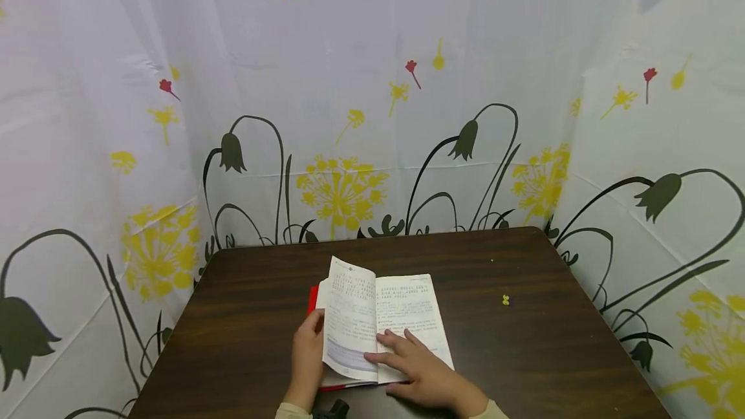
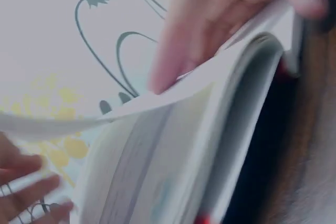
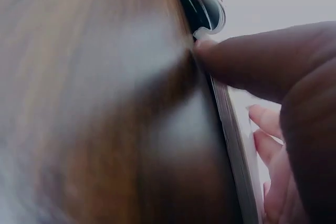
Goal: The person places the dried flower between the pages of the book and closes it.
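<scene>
An open book (image 1: 407, 315) with printed pages and a red cover edge lies on the table in the head view. One page (image 1: 349, 322) on its left side stands lifted and curved. My left hand (image 1: 307, 357) is at that page's outer edge, its fingertips partly hidden behind the paper. In the left wrist view, the fingers (image 2: 37, 187) are spread and loosely bent beside the raised sheet. My right hand (image 1: 421, 370) rests across the lower right page near the spine, fingers spread. The right wrist view shows its thumb (image 3: 252, 59) at the book's lower edge.
The book lies near the front of a dark brown wooden table (image 1: 244, 302). To its right sits a small yellow item (image 1: 506, 300). A white curtain (image 1: 349, 50) with flower prints hangs behind and at both sides. A black object (image 1: 332, 409) shows by the left wrist.
</scene>
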